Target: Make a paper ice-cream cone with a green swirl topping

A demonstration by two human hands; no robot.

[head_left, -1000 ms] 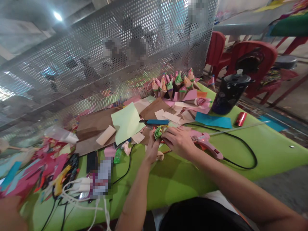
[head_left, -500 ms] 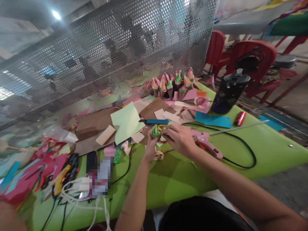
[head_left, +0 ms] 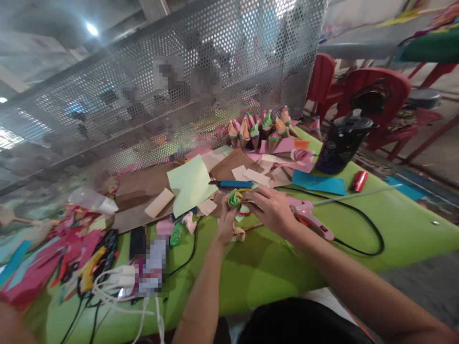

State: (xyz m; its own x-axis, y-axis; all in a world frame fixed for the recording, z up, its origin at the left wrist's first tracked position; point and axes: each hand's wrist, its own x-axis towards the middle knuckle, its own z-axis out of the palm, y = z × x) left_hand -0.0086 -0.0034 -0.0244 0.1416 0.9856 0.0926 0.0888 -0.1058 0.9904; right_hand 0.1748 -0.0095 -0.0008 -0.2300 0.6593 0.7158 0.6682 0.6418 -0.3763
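Note:
My left hand (head_left: 226, 222) is closed around a green paper swirl (head_left: 234, 199), shaped like soft ice cream, above the middle of the table. Just right of it, my right hand (head_left: 270, 208) has its fingers pinched together; whatever is between them is too small and hidden to name. A red-rimmed ring (head_left: 245, 210) shows between the hands. Beside my right wrist lies a pink hot glue gun (head_left: 315, 222) with a black cord. A blue craft knife (head_left: 235, 184) rests just beyond my hands, and a curled beige paper piece (head_left: 238, 234) lies under them.
Several paper ice cream cones (head_left: 254, 131) stand at the back. A black tumbler (head_left: 342, 143) and a red cylinder (head_left: 359, 181) sit right. Light green paper (head_left: 190, 186), brown paper (head_left: 143, 186) and white cables (head_left: 118, 282) lie left. A perforated metal screen (head_left: 233, 62) borders the table.
The green swirl has turned in my left hand so its top faces me more. My right fingers have drawn slightly away from it to the right. The view has shifted a little.

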